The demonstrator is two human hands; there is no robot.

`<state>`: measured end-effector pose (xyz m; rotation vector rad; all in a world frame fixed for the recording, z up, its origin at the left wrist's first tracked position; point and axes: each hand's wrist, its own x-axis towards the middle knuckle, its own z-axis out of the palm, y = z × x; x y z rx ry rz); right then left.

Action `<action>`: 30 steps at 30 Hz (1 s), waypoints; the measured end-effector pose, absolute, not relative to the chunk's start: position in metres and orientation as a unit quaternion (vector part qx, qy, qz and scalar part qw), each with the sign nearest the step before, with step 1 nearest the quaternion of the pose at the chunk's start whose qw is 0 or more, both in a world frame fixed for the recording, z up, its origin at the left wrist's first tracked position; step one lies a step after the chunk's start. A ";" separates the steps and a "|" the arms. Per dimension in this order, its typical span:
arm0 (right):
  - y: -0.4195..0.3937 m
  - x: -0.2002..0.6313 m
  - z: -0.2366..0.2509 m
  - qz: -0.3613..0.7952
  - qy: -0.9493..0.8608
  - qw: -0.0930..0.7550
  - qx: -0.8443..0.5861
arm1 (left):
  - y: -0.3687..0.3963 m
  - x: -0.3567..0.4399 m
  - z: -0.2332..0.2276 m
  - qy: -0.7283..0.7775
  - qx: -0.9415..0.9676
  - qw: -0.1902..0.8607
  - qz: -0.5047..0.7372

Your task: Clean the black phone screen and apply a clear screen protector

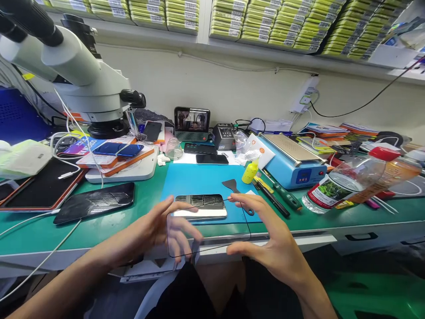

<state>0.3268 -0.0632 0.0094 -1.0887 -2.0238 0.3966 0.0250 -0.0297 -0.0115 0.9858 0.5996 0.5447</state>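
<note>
So in the head view, both hands hold a clear glass panel (209,230) with a thin black border, just above the bench edge. Left hand (162,230) pinches its left edge, fingers curled partway. Right hand (265,239) grips the right edge, thumb under, fingers spread loosely. Behind the panel, a phone (201,206) lies on the blue mat (199,179), with a black scraper (234,188) just beside it.
</note>
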 end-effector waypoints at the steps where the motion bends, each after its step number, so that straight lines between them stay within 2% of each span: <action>1: -0.062 0.328 0.008 0.159 -0.791 0.401 -0.434 | -0.029 0.021 -0.014 0.316 0.505 0.748 0.293; 5: -0.055 0.332 0.000 0.184 -0.762 0.416 -0.461 | -0.028 0.000 -0.029 0.467 0.670 0.423 0.392; 7: -0.050 0.332 -0.006 0.196 -0.748 0.420 -0.475 | -0.026 -0.008 -0.036 0.478 0.705 0.346 0.394; 13: -0.036 0.324 -0.021 0.218 -0.732 0.405 -0.503 | -0.018 -0.009 -0.042 0.418 0.797 0.303 0.313; 24: -0.010 0.317 -0.032 0.294 -0.688 0.373 -0.549 | 0.000 0.000 -0.047 0.472 0.803 0.246 0.269; 30: -0.005 0.317 -0.034 0.292 -0.699 0.330 -0.564 | 0.001 0.001 -0.048 0.499 0.800 0.239 0.231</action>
